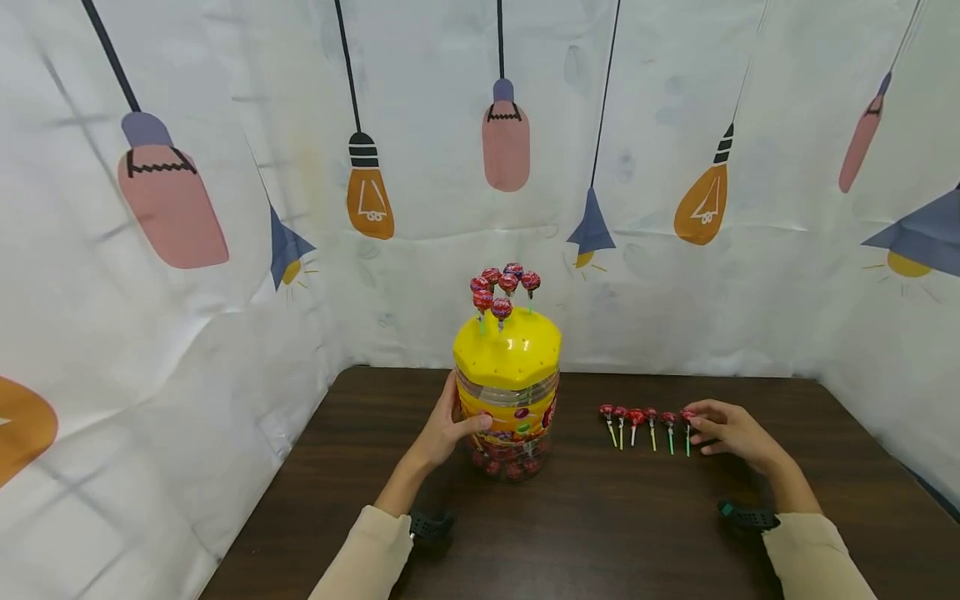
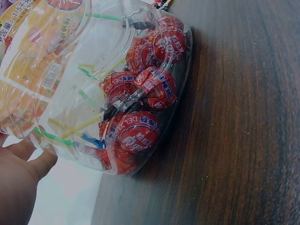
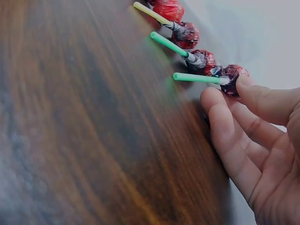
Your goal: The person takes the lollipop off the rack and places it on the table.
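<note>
A clear plastic candy jar (image 1: 517, 462) with a yellow lid (image 1: 510, 354) stands upright on the table. Several red-wrapped lollipops (image 1: 501, 308) stick up out of the lid, heads on top. My left hand (image 1: 442, 429) holds the jar's left side, thumb across the front. More red lollipops (image 2: 140, 131) show through the clear wall near its bottom in the left wrist view. To the right of the jar, my right hand (image 1: 731, 433) pinches the head of the rightmost lollipop (image 3: 232, 77) in a row, its green stick pointing away from the fingers.
The rest of the row, several lollipops (image 1: 636, 414) with yellow, white and green sticks, lies side by side between the jar and my right hand. Behind the dark wooden table (image 1: 585, 533) hangs a white cloth (image 1: 442, 292) printed with lamps.
</note>
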### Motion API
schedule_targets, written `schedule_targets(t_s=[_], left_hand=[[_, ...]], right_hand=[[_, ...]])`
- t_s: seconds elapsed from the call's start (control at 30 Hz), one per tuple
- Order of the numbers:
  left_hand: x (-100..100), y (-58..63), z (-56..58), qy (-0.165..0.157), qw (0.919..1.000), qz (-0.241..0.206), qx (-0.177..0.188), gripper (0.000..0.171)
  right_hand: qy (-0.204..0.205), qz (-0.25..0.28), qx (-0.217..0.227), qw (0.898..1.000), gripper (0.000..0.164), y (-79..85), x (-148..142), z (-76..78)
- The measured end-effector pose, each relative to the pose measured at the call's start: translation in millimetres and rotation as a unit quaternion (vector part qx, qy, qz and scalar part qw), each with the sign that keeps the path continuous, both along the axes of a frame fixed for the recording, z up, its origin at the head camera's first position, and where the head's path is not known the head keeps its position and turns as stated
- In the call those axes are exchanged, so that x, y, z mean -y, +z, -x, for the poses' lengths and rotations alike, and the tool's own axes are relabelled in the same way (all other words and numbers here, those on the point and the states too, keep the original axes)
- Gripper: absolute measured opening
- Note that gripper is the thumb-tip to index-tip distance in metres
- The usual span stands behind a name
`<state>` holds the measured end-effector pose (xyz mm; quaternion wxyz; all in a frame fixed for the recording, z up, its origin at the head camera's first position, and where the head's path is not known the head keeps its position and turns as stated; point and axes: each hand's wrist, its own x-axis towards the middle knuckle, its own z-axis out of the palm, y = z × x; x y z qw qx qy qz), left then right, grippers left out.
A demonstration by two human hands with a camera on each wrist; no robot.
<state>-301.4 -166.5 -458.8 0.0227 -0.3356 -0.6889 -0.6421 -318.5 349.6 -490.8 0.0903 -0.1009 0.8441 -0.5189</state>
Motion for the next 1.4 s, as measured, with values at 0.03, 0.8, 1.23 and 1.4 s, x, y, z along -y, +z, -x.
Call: schedule_targets(t_s=[0.03, 0.8, 1.23, 1.4], left_hand=[[1.3, 0.3, -0.8, 0.003, 1.0, -0.001, 0.001, 0.086], [-1.2, 0.6, 0.1, -0.001, 1.0, -0.006, 0.004, 0.085], [-0.8, 0.6, 0.4, -0.006, 1.0, -0.006, -0.005, 0.084], [-1.0, -0.5, 0.4, 0.0, 1.0, -0.005, 0.003, 0.087]], right_hand=[[-0.002, -0.001, 0.001, 1.0, 0.049, -0.3, 1.4, 1.5], [-0.011, -0.036, 0.026, 0.999, 0.044, 5.2, 3.7, 4.2], [-0.003, -0.04, -0.032, 0.999, 0.058, 54.1, 12.5, -9.9], [0.028, 0.007, -0.111, 0.993, 0.044, 86.3, 42.2, -21.7]])
